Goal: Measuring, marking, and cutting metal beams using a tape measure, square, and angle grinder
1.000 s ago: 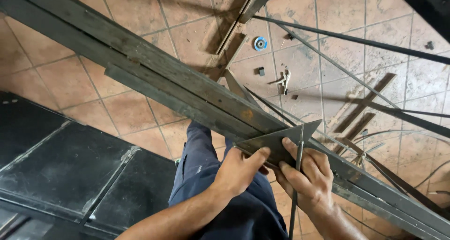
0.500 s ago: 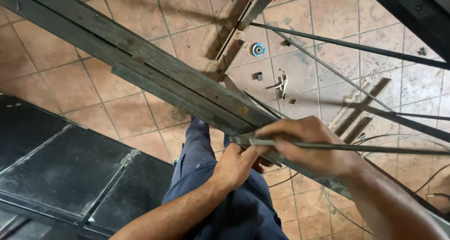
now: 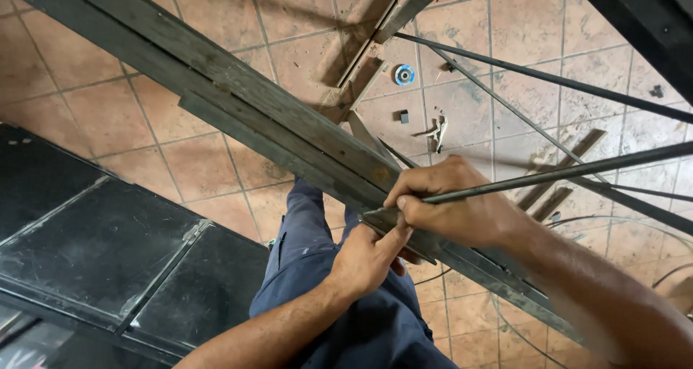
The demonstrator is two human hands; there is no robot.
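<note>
Steel rod (image 3: 577, 173) pinched, seemingly, by right hand (image 3: 462, 210).

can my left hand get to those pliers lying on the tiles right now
Probably not as things stand. The left hand is gripping the small metal piece against the long steel bar, and the pliers lie on the floor beyond that bar, seemingly well below the hands.

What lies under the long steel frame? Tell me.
Under the frame: tiled floor, the person's blue trousers, left hand against its lower edge. The floor directly beneath is hidden.
</note>
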